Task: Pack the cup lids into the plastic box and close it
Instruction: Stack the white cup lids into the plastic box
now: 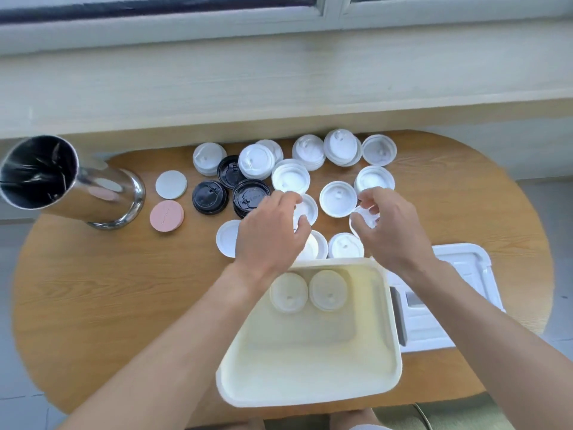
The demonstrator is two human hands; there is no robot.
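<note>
At the far left of the rounded wooden table (93, 305), a steel cylinder (62, 181) lined with a dark bag is seen, its mouth towards the camera. Just right of it, a pale grey disc (171, 184) and a pink disc (166, 216) are laid flat, close together. Three black cup lids (210, 198) are grouped next, two of them overlapping. White cup lids (290, 176), some stacked, are scattered across the far middle of the table, from behind the black ones to the right.

The left hand (268, 234) is held over several white lids just beyond the box, fingers curled downward and slightly parted; whether a lid is gripped cannot be told, as the fingertips are blurred. The plastic box (310, 380), cream-coloured and open, is set at the near edge of the table, directly in front of the person. Two white lids (328, 290) are lying side by side, touching, on its floor against the far wall.

The right hand (387, 228) is held beyond the box's far right corner, and a single white lid (363, 220) is pinched between thumb and fingertips, raised and tilted. The box's white cover (465, 268) is lying flat just right of the box, partly hidden by the right forearm.
</note>
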